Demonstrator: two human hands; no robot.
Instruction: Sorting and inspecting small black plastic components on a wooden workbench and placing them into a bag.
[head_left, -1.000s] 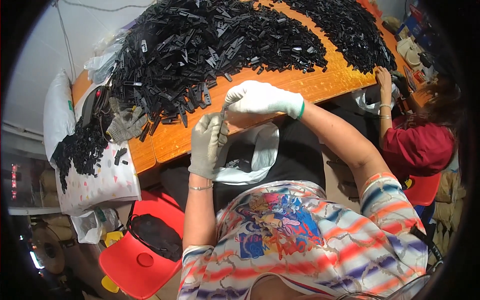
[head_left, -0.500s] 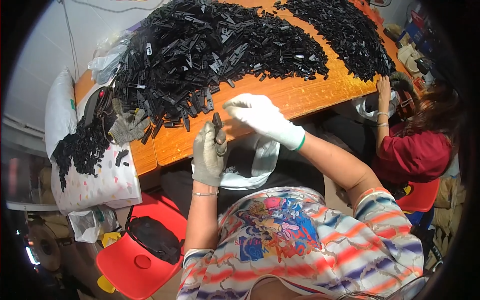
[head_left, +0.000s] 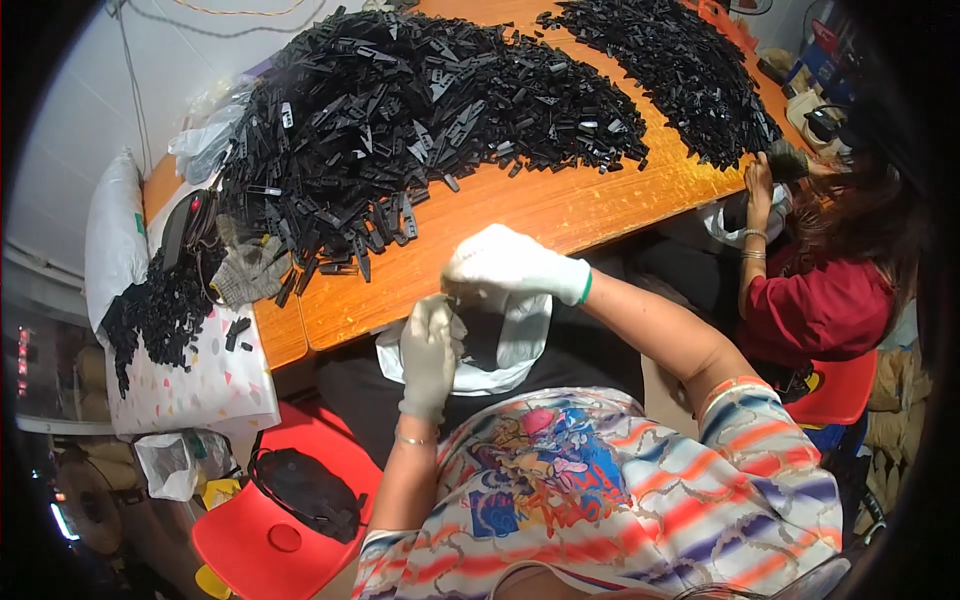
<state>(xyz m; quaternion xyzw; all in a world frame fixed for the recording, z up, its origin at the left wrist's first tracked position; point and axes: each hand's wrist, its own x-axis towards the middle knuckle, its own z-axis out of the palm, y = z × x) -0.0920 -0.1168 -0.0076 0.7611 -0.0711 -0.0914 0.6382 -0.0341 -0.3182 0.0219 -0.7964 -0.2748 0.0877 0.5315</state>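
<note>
My left hand [head_left: 430,350], in a pale work glove with a dirty palm, is closed at the table's front edge. My right hand [head_left: 520,270], in a whiter glove with a green cuff, curls down right above it, the fingertips of the two almost touching. Whatever lies between the fingers is hidden by the gloves. Below them a white plastic bag [head_left: 535,335] gapes on my lap. Beyond my hands a big heap of small black plastic parts [head_left: 370,120] covers much of the wooden table [head_left: 480,205].
A second black heap [head_left: 680,80] lies at the far right, where a co-worker in a red top [head_left: 820,300] sits. Left are a grey knitted glove [head_left: 250,270], a white sack [head_left: 115,225] and a patterned cloth [head_left: 215,380]. A red chair [head_left: 280,535] holds a black bag [head_left: 305,485].
My right hand has come down and in to meet my left. My left hand has lowered slightly to the right; the black plastic part that showed in its fingers is out of sight.
</note>
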